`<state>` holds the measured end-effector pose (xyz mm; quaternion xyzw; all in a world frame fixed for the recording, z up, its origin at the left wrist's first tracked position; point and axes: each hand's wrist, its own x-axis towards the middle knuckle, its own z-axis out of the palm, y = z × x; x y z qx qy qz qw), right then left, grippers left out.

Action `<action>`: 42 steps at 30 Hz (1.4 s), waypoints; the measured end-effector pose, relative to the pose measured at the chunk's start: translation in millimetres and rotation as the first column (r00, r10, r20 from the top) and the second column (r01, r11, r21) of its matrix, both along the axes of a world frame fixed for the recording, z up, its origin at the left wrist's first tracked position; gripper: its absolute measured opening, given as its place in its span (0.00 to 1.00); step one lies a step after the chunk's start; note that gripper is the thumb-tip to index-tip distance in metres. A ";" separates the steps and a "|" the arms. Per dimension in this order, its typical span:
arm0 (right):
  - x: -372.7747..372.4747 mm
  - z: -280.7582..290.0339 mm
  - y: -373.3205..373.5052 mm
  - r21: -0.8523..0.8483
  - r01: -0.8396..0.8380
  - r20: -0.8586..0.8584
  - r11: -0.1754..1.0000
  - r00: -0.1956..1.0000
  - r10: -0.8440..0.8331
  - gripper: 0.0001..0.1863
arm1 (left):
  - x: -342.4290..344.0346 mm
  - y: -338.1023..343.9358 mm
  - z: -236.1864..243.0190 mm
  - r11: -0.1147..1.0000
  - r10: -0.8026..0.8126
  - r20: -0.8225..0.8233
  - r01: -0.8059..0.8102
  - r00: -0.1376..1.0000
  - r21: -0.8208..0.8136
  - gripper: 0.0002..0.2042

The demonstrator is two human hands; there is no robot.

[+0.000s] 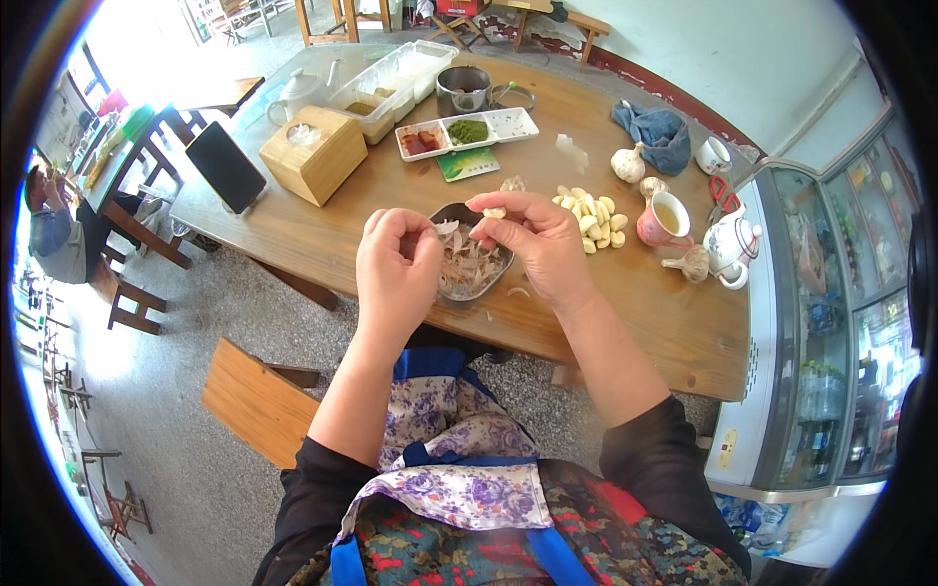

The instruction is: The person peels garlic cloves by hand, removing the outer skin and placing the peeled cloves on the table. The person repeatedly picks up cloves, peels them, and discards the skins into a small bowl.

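Note:
Between thumb and fingertips, my right hand [542, 249] pinches a pale garlic clove [495, 213]. Opposite it, my left hand [396, 269] has its fingers closed together. Pale peel shows beside those fingertips, but I cannot tell whether they hold it. Under both hands a metal bowl [476, 296] contains loose garlic skins [471, 262], its sides partly covered by my fingers. A heap of peeled garlic cloves [592, 217] lies on the table just right of my right hand. Whole garlic bulbs [627, 163] sit farther right, with another garlic bulb [692, 264] near the teapot.
Right: cup of yellowish liquid [664, 219], white teapot [733, 246], red-handled scissors [722, 195], blue cloth [660, 135], glass-door fridge [831, 332]. Far side: sauce tray [502, 125], dark pot [463, 90], wooden tissue box [313, 156], black tablet [225, 166]. A wooden chair [256, 400] stands at lower left.

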<state>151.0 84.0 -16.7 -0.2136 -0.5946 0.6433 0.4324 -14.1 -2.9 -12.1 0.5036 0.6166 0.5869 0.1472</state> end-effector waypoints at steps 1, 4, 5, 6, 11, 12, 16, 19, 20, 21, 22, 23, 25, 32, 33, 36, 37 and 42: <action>-2.9 3.0 -3.8 0.011 0.015 0.014 1.000 1.000 -0.016 0.13 | 1.6 -1.6 0.5 1.000 0.012 -0.025 -0.012 1.000 -0.004 0.02; -10.5 -1.5 -7.7 0.049 0.042 -0.024 0.998 0.999 -0.041 0.09 | 6.2 -3.4 -0.9 0.998 -0.034 -0.096 0.029 0.995 -0.052 0.05; -11.4 -4.7 -7.9 0.062 0.049 -0.049 0.997 0.998 -0.046 0.08 | 7.8 -3.1 -1.2 0.999 -0.034 -0.102 0.030 0.994 -0.039 0.05; -11.8 -6.2 -7.7 0.092 0.055 -0.023 0.994 0.998 -0.053 0.08 | 8.5 -2.5 -0.2 0.999 -0.031 -0.110 0.028 0.994 -0.026 0.06; -8.5 -14.2 -4.0 0.210 0.091 0.106 0.974 0.988 -0.115 0.08 | 11.9 -3.8 9.2 1.000 -0.016 -0.074 0.018 0.997 0.023 0.04; -9.2 -14.6 -4.7 0.248 0.100 0.102 0.964 0.986 -0.129 0.09 | 11.6 -3.6 8.9 0.998 -0.031 -0.082 0.034 0.996 0.044 0.05; -10.3 -9.5 -9.6 0.365 0.125 0.140 0.923 0.972 -0.187 0.09 | 12.1 -2.3 3.2 0.994 -0.062 -0.141 0.074 0.988 0.080 0.05; -9.7 -7.2 -11.4 0.416 0.124 0.160 0.901 0.965 -0.206 0.09 | 10.9 -1.8 -2.2 0.990 -0.058 -0.186 0.080 0.981 0.115 0.03; -9.8 -7.6 -11.3 0.431 0.122 0.159 0.894 0.965 -0.208 0.09 | 11.1 -2.0 -1.8 0.991 -0.054 -0.190 0.076 0.980 0.112 0.03; -9.9 -8.1 -10.9 0.438 0.120 0.162 0.891 0.964 -0.210 0.09 | 11.5 -2.3 0.0 0.991 -0.051 -0.193 0.073 0.980 0.109 0.03; -10.3 -8.8 -10.4 0.446 0.118 0.166 0.887 0.963 -0.211 0.10 | 12.0 -2.7 0.8 0.992 -0.048 -0.195 0.070 0.980 0.106 0.02; -10.5 -9.8 -10.4 0.453 0.115 0.170 0.884 0.962 -0.213 0.10 | 12.3 -3.3 0.4 0.994 -0.043 -0.191 0.062 0.981 0.094 0.02; -10.0 -11.1 -10.2 0.465 0.116 0.187 0.878 0.956 -0.226 0.10 | 12.7 -3.0 0.3 0.996 -0.036 -0.181 0.050 0.983 0.073 0.02; -9.3 -14.6 -7.7 0.287 0.035 0.163 0.957 0.983 -0.085 0.11 | 15.1 -1.9 -2.1 0.998 -0.016 -0.051 0.020 0.999 0.064 0.01; -9.9 -14.8 -7.6 0.259 0.027 0.140 0.965 0.988 -0.065 0.11 | 13.5 -1.0 -5.1 0.999 -0.038 0.028 0.037 0.999 0.038 0.00; -10.7 -15.8 -6.8 0.200 0.001 0.061 0.980 0.998 -0.013 0.10 | 13.7 -2.0 -4.0 0.997 -0.083 0.100 0.083 0.991 0.004 0.01; -10.7 -16.0 -6.2 0.198 -0.007 0.031 0.980 1.000 0.001 0.10 | 13.9 -2.8 -3.1 0.995 -0.096 0.097 0.096 0.991 -0.001 0.02; -8.2 -11.3 -1.9 0.080 -0.041 -0.094 0.996 0.994 0.049 0.10 | 8.2 -0.7 -8.7 0.997 -0.078 0.274 0.078 0.958 0.012 0.02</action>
